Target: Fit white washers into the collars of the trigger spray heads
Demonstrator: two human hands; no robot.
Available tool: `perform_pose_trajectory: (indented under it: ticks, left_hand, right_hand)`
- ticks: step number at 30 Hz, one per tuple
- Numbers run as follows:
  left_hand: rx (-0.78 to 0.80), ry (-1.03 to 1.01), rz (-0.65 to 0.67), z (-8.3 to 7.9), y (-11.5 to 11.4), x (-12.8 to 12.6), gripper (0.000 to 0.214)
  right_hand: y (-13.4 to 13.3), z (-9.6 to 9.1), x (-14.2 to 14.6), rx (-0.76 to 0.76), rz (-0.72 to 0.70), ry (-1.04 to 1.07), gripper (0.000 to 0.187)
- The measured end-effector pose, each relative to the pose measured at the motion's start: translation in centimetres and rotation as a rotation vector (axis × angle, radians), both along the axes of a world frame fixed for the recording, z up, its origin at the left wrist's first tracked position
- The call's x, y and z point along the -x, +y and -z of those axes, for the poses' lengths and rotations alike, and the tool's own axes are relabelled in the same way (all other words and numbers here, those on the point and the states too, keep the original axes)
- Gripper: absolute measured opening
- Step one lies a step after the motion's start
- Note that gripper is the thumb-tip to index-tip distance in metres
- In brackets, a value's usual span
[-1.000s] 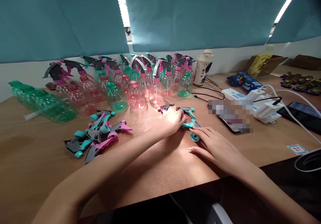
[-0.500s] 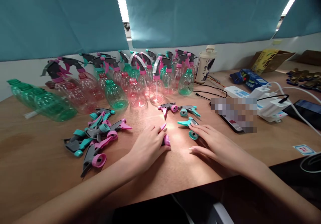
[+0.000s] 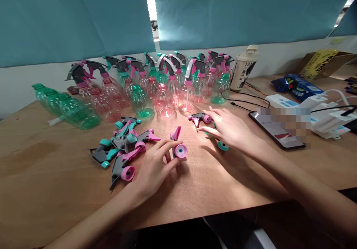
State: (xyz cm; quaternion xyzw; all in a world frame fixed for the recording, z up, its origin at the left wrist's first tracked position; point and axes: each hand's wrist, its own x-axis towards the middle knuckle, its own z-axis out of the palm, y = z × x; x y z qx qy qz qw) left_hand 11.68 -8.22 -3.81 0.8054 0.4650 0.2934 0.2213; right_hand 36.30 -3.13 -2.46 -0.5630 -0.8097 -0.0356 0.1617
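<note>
My left hand (image 3: 157,163) is closed around a grey and pink spray head (image 3: 181,151), its round pink collar facing me. My right hand (image 3: 227,128) hovers with fingers apart over the table, close to another pink and grey spray head (image 3: 200,119). Beneath the right hand, a teal spray head (image 3: 223,145) is mostly covered. To the left of my left hand lies a pile of loose spray heads (image 3: 122,145) in grey, pink and teal. Behind them stand several clear pink bottles (image 3: 165,104) and green bottles (image 3: 142,104), many with spray heads on.
On the right lie a phone (image 3: 275,132), a black cable (image 3: 245,104) and a white power strip with chargers (image 3: 320,119). A cream tumbler (image 3: 242,70) stands at the back, near a blue packet (image 3: 299,87) and an open cardboard box (image 3: 343,61). The table's front edge runs close below my hands.
My right hand has moved off the teal spray head and reached forward toward the pink one. My left hand has turned its spray head so the collar faces me. The view has shifted right.
</note>
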Motion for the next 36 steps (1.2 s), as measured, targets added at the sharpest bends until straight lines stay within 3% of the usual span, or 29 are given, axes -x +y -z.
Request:
perform_pose_trajectory:
  ticks: [2, 4, 9, 14, 19, 23, 32, 36]
  left_hand:
    - [0.062, -0.083, -0.021, 0.4, -0.3, -0.1, 0.023]
    - [0.139, -0.159, -0.022, 0.9, -0.6, -0.1, 0.024]
    - [0.185, -0.259, -0.033, 1.4, -0.5, -0.1, 0.026]
    - [0.211, -0.321, -0.069, 1.5, 0.0, 0.3, 0.026]
    - [0.270, -0.362, -0.083, 1.3, 0.0, 0.2, 0.032]
    - [0.314, -0.374, -0.104, 1.2, 0.0, 0.1, 0.034]
    - [0.353, -0.397, -0.107, 1.7, 0.5, 0.1, 0.029]
    - [0.378, -0.400, -0.094, 1.8, 0.7, 0.3, 0.024]
  right_hand:
    - [2.3, 0.8, 0.9, 0.017, -0.067, -0.011, 0.064]
    - [3.9, 1.7, 1.6, 0.070, -0.182, -0.033, 0.058]
    - [3.8, 2.7, 2.1, 0.165, -0.339, -0.081, 0.043]
    - [2.1, 1.8, 1.6, 0.196, -0.314, 0.126, 0.042]
    - [1.9, 0.5, 1.9, -0.021, -0.289, 0.307, 0.034]
    - [1.8, -0.1, 3.1, -0.066, -0.268, 0.445, 0.025]
    - [2.3, 2.9, 2.6, 0.086, -0.302, 0.272, 0.020]
    - [1.6, 2.9, 3.2, 0.091, -0.341, 0.219, 0.020]
